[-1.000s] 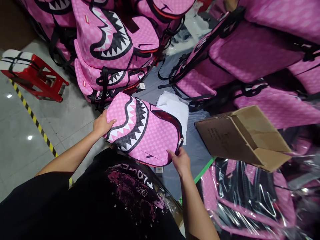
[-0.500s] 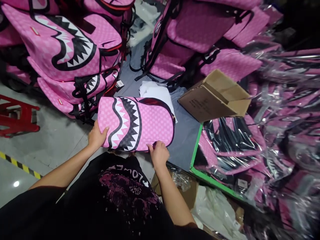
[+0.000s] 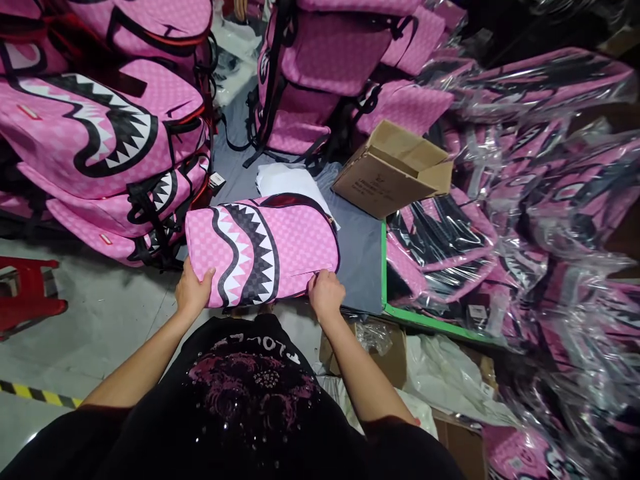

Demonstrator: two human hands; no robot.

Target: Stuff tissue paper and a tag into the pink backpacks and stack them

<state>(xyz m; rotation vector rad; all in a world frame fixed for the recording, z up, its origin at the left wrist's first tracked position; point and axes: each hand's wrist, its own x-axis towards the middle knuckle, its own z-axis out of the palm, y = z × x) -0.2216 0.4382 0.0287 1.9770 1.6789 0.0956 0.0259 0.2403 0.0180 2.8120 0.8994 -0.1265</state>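
Observation:
A pink checkered backpack (image 3: 280, 250) with a black-and-white shark-teeth print lies on its side in front of me. My left hand (image 3: 193, 290) grips its bottom-left end, thumb on top. My right hand (image 3: 326, 293) is closed in a pinch on its lower right edge near the zipper. Behind the backpack lies folded white material (image 3: 287, 181) on a grey sheet (image 3: 360, 253).
Stacked pink shark backpacks (image 3: 100, 133) stand at left and more (image 3: 330, 60) at the back. An open cardboard box (image 3: 393, 170) sits right of centre. Plastic-wrapped backpacks (image 3: 525, 220) pile at right beyond a green edge (image 3: 425, 321). A red stool (image 3: 25, 300) is far left.
The view has swung right and down. The backpack has turned level on its side; my right hand has slid along its lower edge toward the right end. My left hand keeps its grip.

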